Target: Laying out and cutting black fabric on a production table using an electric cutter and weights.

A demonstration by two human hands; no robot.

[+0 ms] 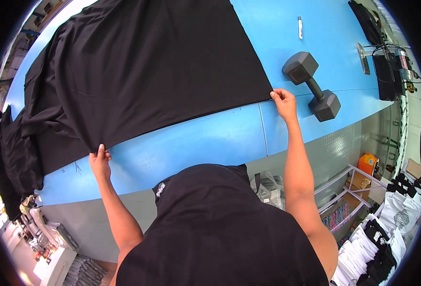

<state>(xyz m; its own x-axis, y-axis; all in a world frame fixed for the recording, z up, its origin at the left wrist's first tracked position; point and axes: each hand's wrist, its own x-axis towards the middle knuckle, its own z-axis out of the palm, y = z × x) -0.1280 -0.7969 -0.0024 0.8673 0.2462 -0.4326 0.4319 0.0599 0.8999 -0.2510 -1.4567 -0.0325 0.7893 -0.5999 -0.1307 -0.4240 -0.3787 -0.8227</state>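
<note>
A large sheet of black fabric [148, 66] lies spread over a blue table [205, 138]. My left hand [100, 159] pinches the near left corner of the fabric at its edge. My right hand [284, 101] pinches the near right corner. Both arms are stretched forward from the lower edge over my black shirt. More black fabric [15, 148] hangs bunched off the table's left end.
A dark grey dumbbell [311, 86] lies on the table just right of my right hand. A white marker [300, 27] lies farther back. A black machine with cables [386, 66] stands at the right end. Stacks of folded black and white garments [382, 238] sit on the floor lower right.
</note>
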